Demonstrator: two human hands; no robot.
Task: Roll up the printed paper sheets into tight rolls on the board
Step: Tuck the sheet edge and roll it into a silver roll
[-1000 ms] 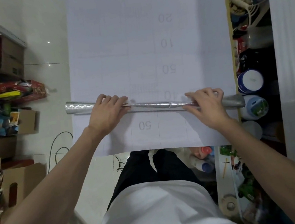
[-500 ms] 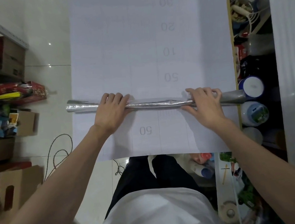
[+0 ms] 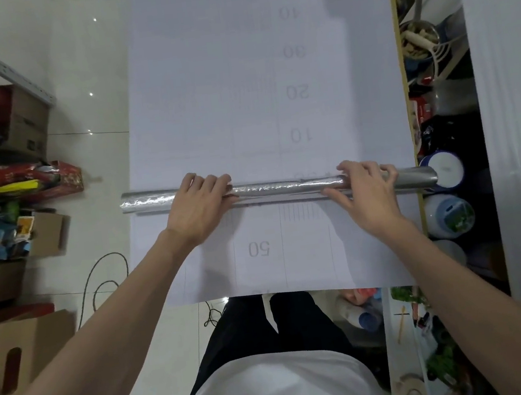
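A long silver roll [image 3: 284,187] lies crosswise on a large white printed sheet [image 3: 240,101] with faint numbers, which covers the board [image 3: 408,113]. The roll's ends stick out past both sides of the sheet. My left hand [image 3: 199,204] grips the roll left of its middle, fingers curled over the top. My right hand [image 3: 365,191] grips it near the right end, fingers over the top and thumb on the near side. A printed "50" shows on the sheet just in front of the roll.
Round white-lidded containers [image 3: 444,169] and jars [image 3: 448,213] stand close to the roll's right end. Cardboard boxes [image 3: 26,117] and packets crowd the floor at left. A dark cable [image 3: 107,272] loops on the tiles by the sheet's near left corner.
The roll has travelled away from me over the sheet with both hands on it. More of the sheet, including a strip of fine lines, now shows between the roll and the "50".
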